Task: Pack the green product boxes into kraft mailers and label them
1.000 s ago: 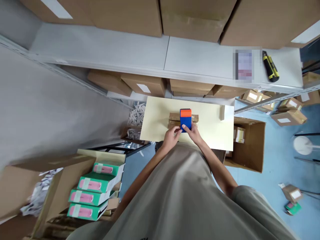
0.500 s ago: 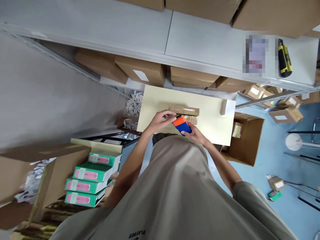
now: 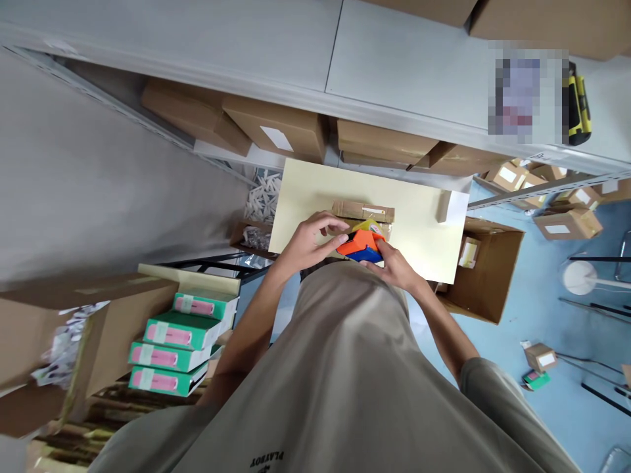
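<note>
My right hand (image 3: 396, 266) is closed around one end of an orange-and-blue tape dispenser (image 3: 359, 246), just in front of my shirt. A yellow round part with a red-and-white mark, apparently the tape roll (image 3: 373, 228), shows at its far side. My left hand (image 3: 315, 242) is at the dispenser's other end, thumb and fingers apart, with the thumb tip by its dark edge. Whether that thumb touches it I cannot tell. Beyond the hands, a narrow brown carton (image 3: 362, 211) lies on the pale tabletop (image 3: 419, 246), with a second taped brown carton (image 3: 387, 231) partly hidden behind the dispenser.
A small white block (image 3: 451, 207) stands at the table's right end. Beside it is an open cardboard box (image 3: 493, 276). Shelving (image 3: 276, 46) with cartons runs across the front. Green boxes (image 3: 165, 357) are stacked at left; a yellow-black tool (image 3: 578, 108) lies on the upper shelf.
The dispenser has turned in my right hand, bringing more orange and the yellow roll into sight. My left fingers have spread away from it.
</note>
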Available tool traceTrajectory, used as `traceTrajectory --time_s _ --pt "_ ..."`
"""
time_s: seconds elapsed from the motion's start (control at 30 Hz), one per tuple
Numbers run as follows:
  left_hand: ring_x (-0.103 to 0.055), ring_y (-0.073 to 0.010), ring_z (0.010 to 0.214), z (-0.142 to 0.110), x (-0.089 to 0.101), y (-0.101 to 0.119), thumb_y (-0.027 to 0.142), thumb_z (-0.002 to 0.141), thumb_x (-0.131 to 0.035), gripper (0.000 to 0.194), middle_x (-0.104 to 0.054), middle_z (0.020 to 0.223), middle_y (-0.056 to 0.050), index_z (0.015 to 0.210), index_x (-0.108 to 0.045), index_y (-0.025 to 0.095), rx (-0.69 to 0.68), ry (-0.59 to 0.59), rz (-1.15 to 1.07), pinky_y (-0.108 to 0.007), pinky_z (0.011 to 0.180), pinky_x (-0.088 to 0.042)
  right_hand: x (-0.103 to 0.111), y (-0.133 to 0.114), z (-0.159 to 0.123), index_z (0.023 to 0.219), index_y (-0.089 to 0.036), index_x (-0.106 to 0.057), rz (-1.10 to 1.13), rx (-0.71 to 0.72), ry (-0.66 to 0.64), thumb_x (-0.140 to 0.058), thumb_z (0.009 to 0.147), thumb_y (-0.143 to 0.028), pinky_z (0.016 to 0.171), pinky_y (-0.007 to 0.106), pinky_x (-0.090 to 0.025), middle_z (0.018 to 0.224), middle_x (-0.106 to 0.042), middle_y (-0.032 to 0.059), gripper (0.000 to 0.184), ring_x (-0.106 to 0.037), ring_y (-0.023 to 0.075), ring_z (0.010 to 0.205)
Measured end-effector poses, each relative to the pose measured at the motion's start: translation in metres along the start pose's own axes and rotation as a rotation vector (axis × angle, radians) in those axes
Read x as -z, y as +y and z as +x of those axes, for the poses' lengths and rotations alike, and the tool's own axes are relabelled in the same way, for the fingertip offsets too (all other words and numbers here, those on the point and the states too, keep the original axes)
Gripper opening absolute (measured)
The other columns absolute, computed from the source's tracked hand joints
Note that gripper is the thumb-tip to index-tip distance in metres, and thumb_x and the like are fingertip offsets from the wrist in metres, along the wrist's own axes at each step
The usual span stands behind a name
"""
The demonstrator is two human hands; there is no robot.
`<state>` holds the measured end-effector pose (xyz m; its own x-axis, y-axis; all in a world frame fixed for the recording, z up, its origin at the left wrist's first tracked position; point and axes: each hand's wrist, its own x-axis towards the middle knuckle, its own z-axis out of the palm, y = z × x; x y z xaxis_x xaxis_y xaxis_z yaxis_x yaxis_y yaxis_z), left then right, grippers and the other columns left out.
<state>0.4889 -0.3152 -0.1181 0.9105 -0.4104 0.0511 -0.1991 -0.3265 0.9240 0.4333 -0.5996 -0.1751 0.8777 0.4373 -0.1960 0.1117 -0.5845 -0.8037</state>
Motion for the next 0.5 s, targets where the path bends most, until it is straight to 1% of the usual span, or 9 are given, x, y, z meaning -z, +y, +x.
traceTrajectory --time_s 0.17,0.3,0.43,0.5 --pt "-0.072 -0.023 0.108 -0.007 0.0 0.008 0.05 0.106 -0.071 0.032 -0.08 0.118 -0.009 0.121 -0.078 0.022 0.014 -0.027 0.007 -0.036 0.088 -0.059 0.004 -0.006 -0.003 0.12 -0.023 -0.06 -0.066 0.059 -0.008 -0.058 0.109 -0.07 0.081 0.043 -0.062 0.104 -0.07 0.0093 0.048 -0.07 0.0288 0.09" --pt "-0.072 -0.0249 0.114 -0.017 0.003 0.017 0.05 0.107 -0.071 0.031 -0.08 0.118 -0.009 0.122 -0.079 0.024 0.004 -0.022 0.017 -0.038 0.092 -0.06 0.007 -0.009 -0.007 0.117 -0.023 -0.059 -0.128 0.12 0.001 -0.058 0.111 -0.067 0.086 0.045 -0.063 0.106 -0.069 0.0108 0.045 -0.07 0.0312 0.098" --pt "-0.072 -0.0247 0.117 -0.023 0.005 0.026 0.052 0.107 -0.071 0.044 -0.076 0.134 -0.011 0.141 -0.073 0.026 -0.009 0.019 0.017 -0.038 0.092 -0.061 0.01 -0.014 -0.01 0.121 -0.023 -0.058 -0.17 0.157 0.004 -0.058 0.111 -0.065 0.088 0.046 -0.063 0.108 -0.068 0.0111 0.043 -0.069 0.0317 0.098" --pt "-0.072 -0.0256 0.121 -0.025 0.006 0.031 0.053 0.108 -0.068 0.042 -0.076 0.134 -0.011 0.14 -0.074 0.027 -0.027 -0.004 0.029 -0.039 0.096 -0.061 0.012 -0.017 -0.011 0.122 -0.023 -0.057 -0.185 0.173 0.01 -0.058 0.112 -0.065 0.089 0.047 -0.063 0.108 -0.068 0.0114 0.043 -0.069 0.0321 0.1"
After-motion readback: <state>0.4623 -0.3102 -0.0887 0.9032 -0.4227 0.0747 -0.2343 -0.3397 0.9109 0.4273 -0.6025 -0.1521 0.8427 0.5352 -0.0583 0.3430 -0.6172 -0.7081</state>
